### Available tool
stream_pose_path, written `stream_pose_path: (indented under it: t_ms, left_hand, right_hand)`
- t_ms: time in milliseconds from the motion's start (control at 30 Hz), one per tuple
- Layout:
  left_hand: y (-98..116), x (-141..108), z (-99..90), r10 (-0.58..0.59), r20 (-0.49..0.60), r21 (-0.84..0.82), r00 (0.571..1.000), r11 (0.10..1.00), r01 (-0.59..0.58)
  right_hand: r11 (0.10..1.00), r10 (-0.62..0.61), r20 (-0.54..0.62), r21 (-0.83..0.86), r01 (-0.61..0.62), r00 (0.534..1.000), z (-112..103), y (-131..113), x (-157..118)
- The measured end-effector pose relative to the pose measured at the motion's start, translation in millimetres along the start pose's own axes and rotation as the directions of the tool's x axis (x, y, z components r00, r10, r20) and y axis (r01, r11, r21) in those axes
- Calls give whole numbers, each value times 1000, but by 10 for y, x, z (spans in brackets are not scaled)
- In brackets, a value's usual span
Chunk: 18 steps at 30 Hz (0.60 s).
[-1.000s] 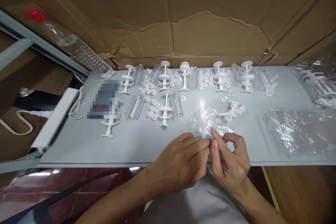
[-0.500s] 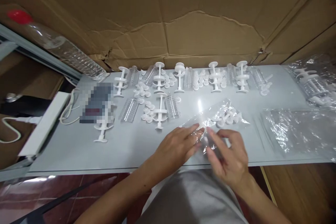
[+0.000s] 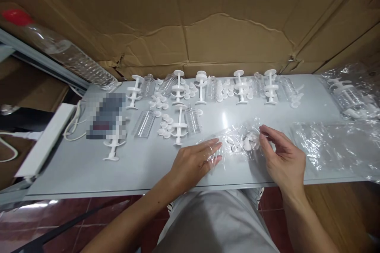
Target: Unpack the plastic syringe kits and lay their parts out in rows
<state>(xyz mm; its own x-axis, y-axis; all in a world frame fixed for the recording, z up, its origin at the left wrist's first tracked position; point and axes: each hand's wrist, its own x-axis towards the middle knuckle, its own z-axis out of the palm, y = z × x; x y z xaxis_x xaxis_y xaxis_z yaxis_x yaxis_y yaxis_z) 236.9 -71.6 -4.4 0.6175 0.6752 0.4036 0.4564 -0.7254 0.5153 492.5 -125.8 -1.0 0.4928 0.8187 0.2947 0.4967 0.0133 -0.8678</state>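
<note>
A clear plastic bag (image 3: 224, 162) lies on the grey table in front of me, with several small white plastic nozzles (image 3: 247, 144) in it, seen through the film. My left hand (image 3: 194, 164) rests at the bag's left end, its fingers stretched out and slightly apart, with film over the fingertips. At the right end, my right hand (image 3: 283, 160) pinches the film between thumb and forefinger, close by the nozzles. Beyond the hands lie white plungers (image 3: 179, 124) with round discs, clear ribbed tubes (image 3: 192, 119) and small piles of white nozzles (image 3: 165, 126).
Flat plastic bags (image 3: 335, 146) lie on the right, below a filled bag (image 3: 350, 95). On the left are a blurred dark device (image 3: 105, 116), a white power strip (image 3: 46, 140) and a red-capped bottle (image 3: 74, 57). Cardboard (image 3: 190, 19) stands along the back.
My right hand has moved right, from the bag's middle to its right end, and now pinches it there. The nozzles sit slightly lower and more spread. My left hand has shifted slightly left.
</note>
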Motion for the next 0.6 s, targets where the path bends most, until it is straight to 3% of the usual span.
stream_pose_path:
  t_ms: [100, 233, 367, 600]
  left_hand:
    - [-33, -33, -4, 7, 11, -11, 1000, 1000, -6]
    - [-56, -68, 23, 12, -32, -15, 999, 1000, -12]
    - [-65, -76, 52, 12, -42, -11, 999, 1000, -13]
    - [-65, -82, 89, -2, -72, -43, 997, 999, -2]
  right_hand:
    - [999, -35, -82, 3, 35, 996, -49, -140, 26]
    - [961, -247, -172, -174, 217, 954, -101, -400, 26]
    - [894, -425, -168, -234, 383, 889, -102, -497, 29]
    - [807, -570, -111, -263, 529, 814, -99, -549, 108]
